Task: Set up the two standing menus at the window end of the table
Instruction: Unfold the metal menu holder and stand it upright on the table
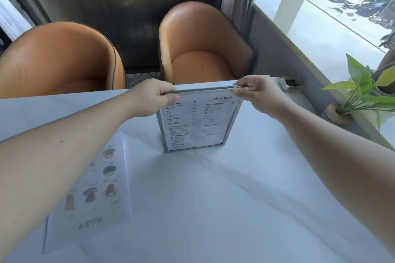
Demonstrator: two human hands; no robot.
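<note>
Both hands are pinching the framed menu's top corners, left hand and right hand, and it's upright mid-table. Looks light, stiff and tippy, so the top edge seems the right grip. Its print is too blurry to read. The second menu lies flat to the left.

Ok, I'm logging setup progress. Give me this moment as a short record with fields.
upright menu: standing on the table, text side facing the camera
left hand: pinching its top left corner
right hand: pinching its top right corner
picture menu: lying flat, left of the upright one
window side: right, potted plant on the sill
</note>
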